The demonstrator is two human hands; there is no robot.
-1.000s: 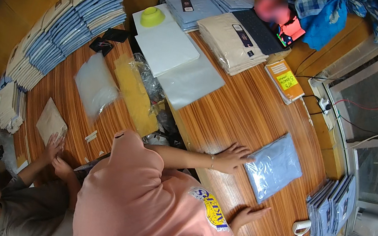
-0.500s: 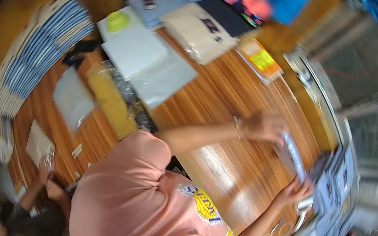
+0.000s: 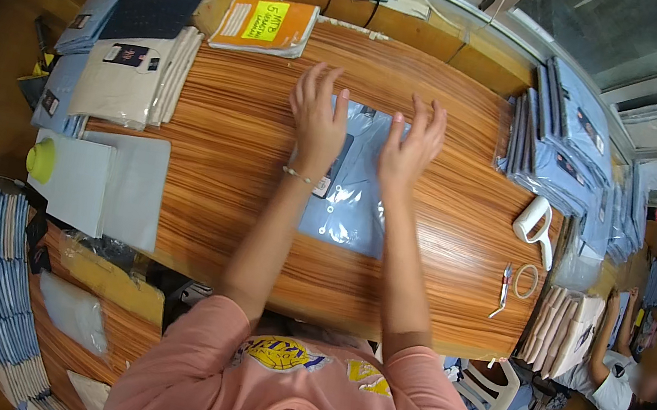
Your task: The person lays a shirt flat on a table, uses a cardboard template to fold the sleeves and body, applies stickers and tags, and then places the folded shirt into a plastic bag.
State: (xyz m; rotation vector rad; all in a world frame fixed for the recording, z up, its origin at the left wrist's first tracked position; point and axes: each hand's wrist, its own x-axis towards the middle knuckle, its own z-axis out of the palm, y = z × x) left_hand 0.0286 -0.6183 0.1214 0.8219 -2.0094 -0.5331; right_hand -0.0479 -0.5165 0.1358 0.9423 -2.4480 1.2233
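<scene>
A folded light-blue shirt in a clear plastic bag (image 3: pixel 351 200) lies flat in the middle of the wooden table (image 3: pixel 217 143). My left hand (image 3: pixel 317 116) rests palm down on the bag's upper left part, fingers spread. My right hand (image 3: pixel 412 145) lies flat on its upper right part, fingers apart too. Neither hand grips anything. A dark tag shows on the shirt between my hands.
Stacks of bagged blue shirts (image 3: pixel 565 140) stand at the right. Cream folded shirts (image 3: pixel 128 76) and an orange booklet (image 3: pixel 267 25) lie at the far left. White sheets (image 3: pixel 102 180), a tape dispenser (image 3: pixel 534 222) and scissors (image 3: pixel 503 291) sit near the edges. Another person (image 3: pixel 621 376) sits low right.
The view has swung round to face the table square on. Both hands have come together onto the bagged shirt, which now lies flat in the middle.
</scene>
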